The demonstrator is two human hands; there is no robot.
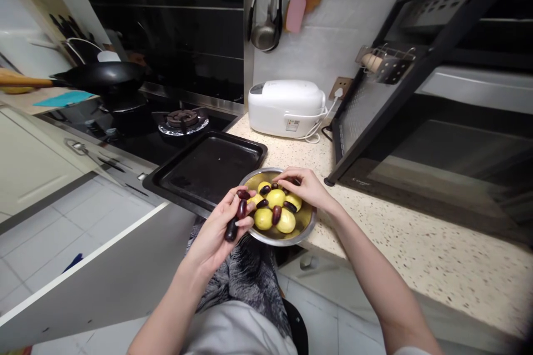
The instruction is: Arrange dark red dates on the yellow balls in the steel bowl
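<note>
A metal bowl (310, 227) near the counter's front edge holds several yellow lemons (275, 198). Dark, oblong grapes (276, 215) lie on and between them. My left hand (210, 235) is at the bowl's left rim, closed around several long dark red grapes (242, 209) that show between thumb and fingers. Over the far right side of the bowl, my right hand (307, 185) reaches in with its fingertips pinched at a small dark grape among the lemons. The undersides of its fingers are hidden.
A black baking tray (208, 163) lies left of the bowl, beside the gas burner (182, 119). A white appliance (287, 108) stands behind the bowl. To the right is a large dark oven (437, 149). A wok (104, 74) sits far left; utensils (266, 33) hang above.
</note>
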